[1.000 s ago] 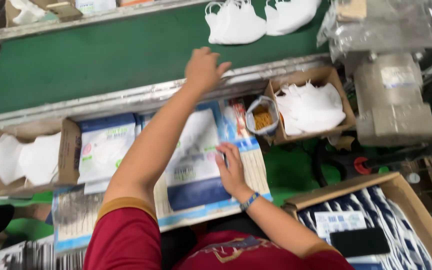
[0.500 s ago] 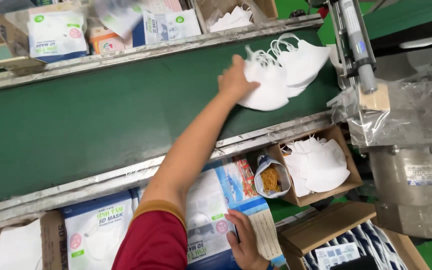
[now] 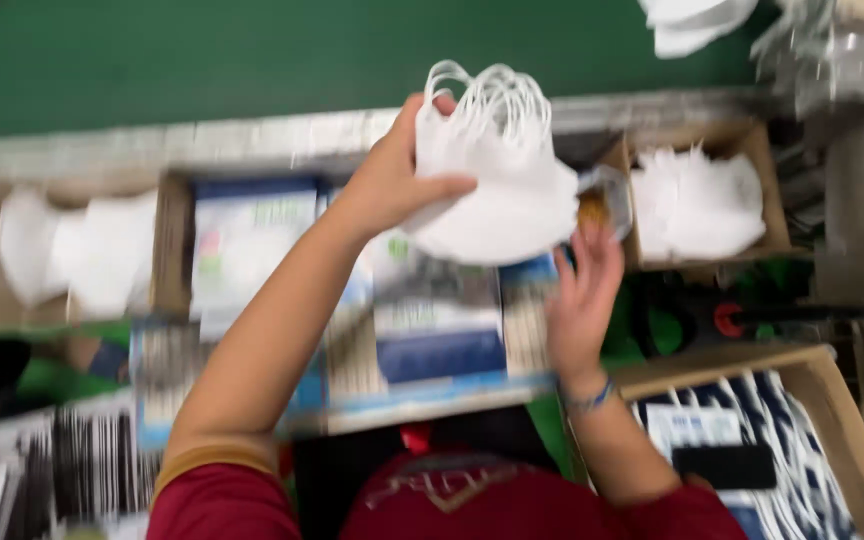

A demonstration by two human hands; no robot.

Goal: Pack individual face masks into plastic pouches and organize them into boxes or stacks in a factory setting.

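Near the top centre of the frame, the left hand (image 3: 392, 185) grips a stack of white masks (image 3: 497, 190), fingers curled around its edge. Just below, the right hand (image 3: 582, 300) is spread open, fingertips reaching the stack's underside, above flat printed packages (image 3: 437, 320) on the bench.

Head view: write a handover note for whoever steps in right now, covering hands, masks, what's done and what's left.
Left hand: holds a stack of white masks up above the flat printed packages at the bench.
Right hand: open, empty, raised just below the stack, not gripping it.
Done: the stack is off the green conveyor belt.
Left: the stack is not yet in any package or box. More masks wait on the belt at top right; cardboard boxes at left and right hold loose masks.
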